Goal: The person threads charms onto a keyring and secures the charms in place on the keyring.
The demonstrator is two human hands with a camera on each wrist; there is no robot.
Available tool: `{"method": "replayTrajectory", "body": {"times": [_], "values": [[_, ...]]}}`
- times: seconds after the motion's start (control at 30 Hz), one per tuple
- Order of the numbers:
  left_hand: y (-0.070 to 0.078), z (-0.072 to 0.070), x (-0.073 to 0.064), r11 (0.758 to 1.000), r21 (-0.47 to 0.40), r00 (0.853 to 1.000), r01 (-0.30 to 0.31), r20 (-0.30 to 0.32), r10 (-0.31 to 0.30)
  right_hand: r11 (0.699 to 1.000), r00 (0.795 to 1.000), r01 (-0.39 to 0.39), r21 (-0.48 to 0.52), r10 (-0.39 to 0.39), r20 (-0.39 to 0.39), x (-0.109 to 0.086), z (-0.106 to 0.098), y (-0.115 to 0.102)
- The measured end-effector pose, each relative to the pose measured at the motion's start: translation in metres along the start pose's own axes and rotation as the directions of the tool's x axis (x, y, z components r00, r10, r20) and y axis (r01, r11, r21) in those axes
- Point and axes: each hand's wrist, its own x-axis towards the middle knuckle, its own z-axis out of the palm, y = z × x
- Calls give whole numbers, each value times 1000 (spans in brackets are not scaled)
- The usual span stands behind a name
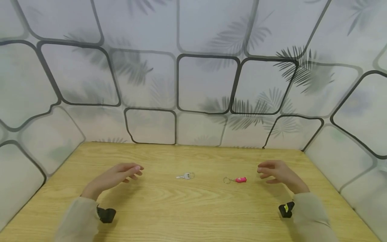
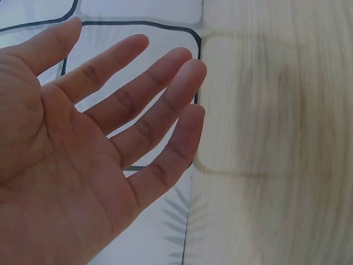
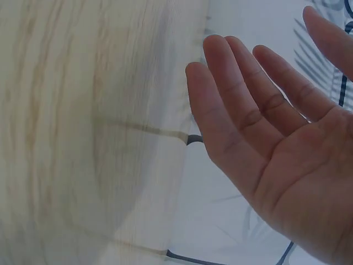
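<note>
A silver key [image 1: 183,176] with a small ring lies flat near the middle of the wooden table. To its right is a pink keychain charm [image 1: 240,179], joined by a short chain to a metal split ring [image 1: 227,180]. My left hand [image 1: 118,175] hovers over the table left of the key, its palm bare in the left wrist view. On the other side my right hand [image 1: 279,174] hovers just right of the pink charm. Both hands have relaxed, slightly bent fingers, hold nothing and stay apart from the two objects.
The wooden table [image 1: 187,215] runs back to a pale wall covering [image 1: 205,80] with dark outlines and leaf prints, which also closes in both sides. A black wrist device [image 1: 106,214] sits below the left sleeve, and another black device [image 1: 286,210] is at the right wrist.
</note>
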Motion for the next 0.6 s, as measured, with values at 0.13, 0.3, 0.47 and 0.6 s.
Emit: {"method": "replayTrajectory", "body": {"times": [0.13, 0.3, 0.47, 0.6], "values": [[2, 6, 10, 1000, -22, 1000, 6, 4, -6, 1000, 1000, -10, 20, 9, 22, 4, 4, 0], [4, 12, 17, 999, -51, 1000, 6, 16, -5, 999, 999, -18, 38, 16, 48, 6, 7, 0], [6, 16, 25, 997, -69, 1000, 15, 18, -14, 999, 997, -33, 41, 30, 77, 9, 9, -4], [9, 18, 33, 994, -102, 999, 25, 36, -21, 998, 995, -41, 37, 38, 88, 11, 11, -6]]}}
